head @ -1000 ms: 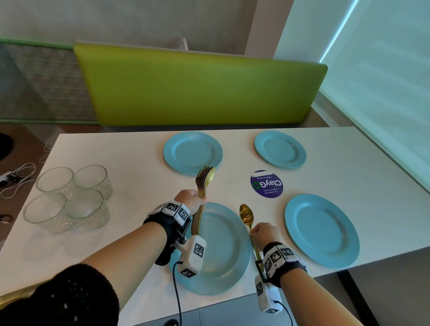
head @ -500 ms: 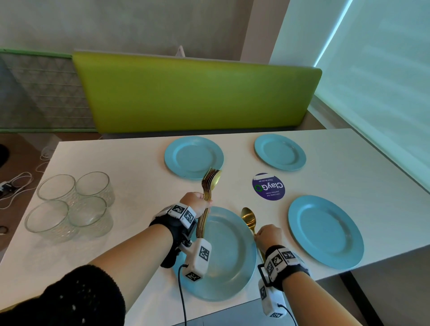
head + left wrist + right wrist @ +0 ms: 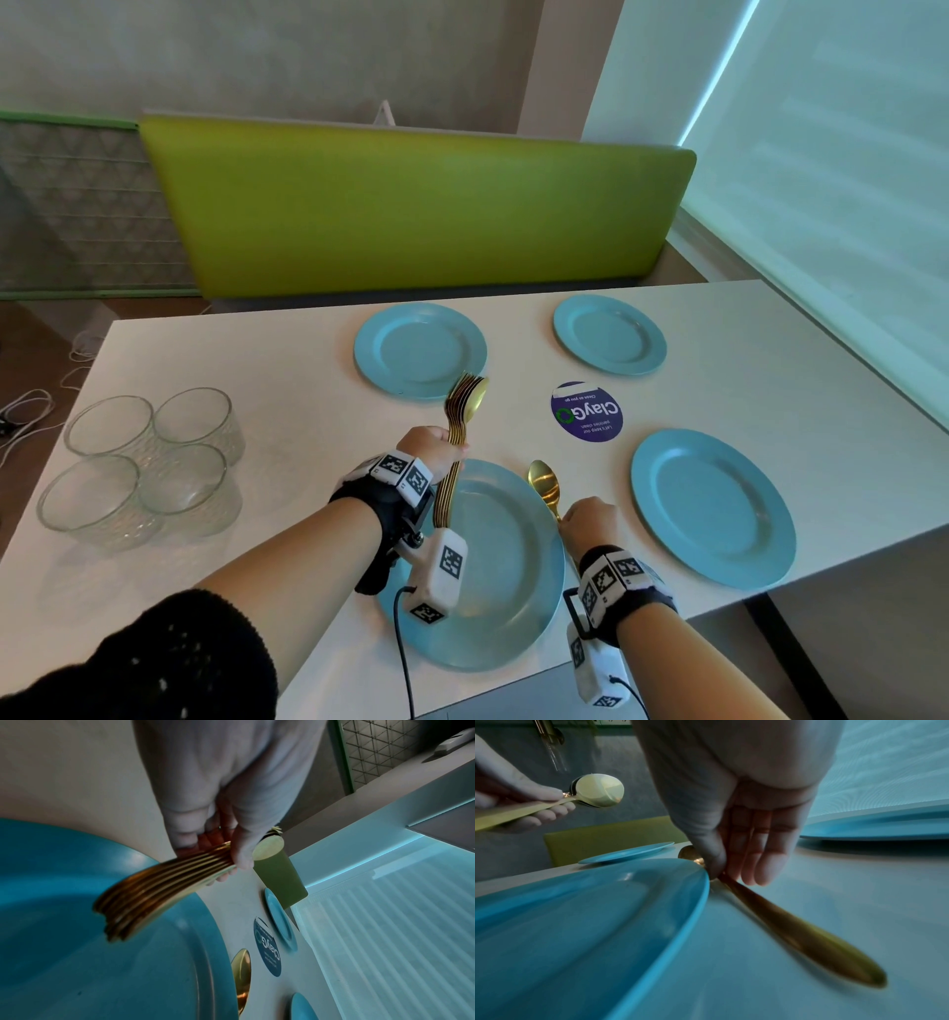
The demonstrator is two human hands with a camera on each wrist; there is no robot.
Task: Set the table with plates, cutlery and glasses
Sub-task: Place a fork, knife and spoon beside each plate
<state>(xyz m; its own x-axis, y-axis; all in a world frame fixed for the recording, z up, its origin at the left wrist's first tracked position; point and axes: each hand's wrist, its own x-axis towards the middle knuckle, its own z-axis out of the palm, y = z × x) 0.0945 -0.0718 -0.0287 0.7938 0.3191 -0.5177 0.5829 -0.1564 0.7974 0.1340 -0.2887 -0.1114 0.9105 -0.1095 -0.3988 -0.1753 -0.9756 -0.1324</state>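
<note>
Left hand (image 3: 430, 448) grips a bundle of gold cutlery (image 3: 458, 426) by mid-handle, fingers wrapped round the stack; spoon bowls and fork heads point away toward the far-left plate (image 3: 420, 350), handle ends hang over the near plate (image 3: 506, 591). The left wrist view shows the fanned handles (image 3: 154, 890) above that plate's rim. Right hand (image 3: 590, 524) pinches a single gold spoon (image 3: 544, 485) by its neck, thumb on one side, fingertips (image 3: 765, 870) on the other. The spoon lies flat on the worktop (image 3: 267, 370), just beside the right edge of the near plate, bowl pointing away from the person, handle (image 3: 808, 939) toward the near edge. Whether it touches the plate rim I can't tell. Two more blue plates: far right (image 3: 609, 334) and near right (image 3: 714, 509), both bare. Round purple ClayGo sticker (image 3: 586, 412) sits between the plates. Four clear glasses (image 3: 144, 462) are clustered at the left side of the worktop, well apart from the plates. Green bench back (image 3: 411, 205) stands behind the worktop.
</note>
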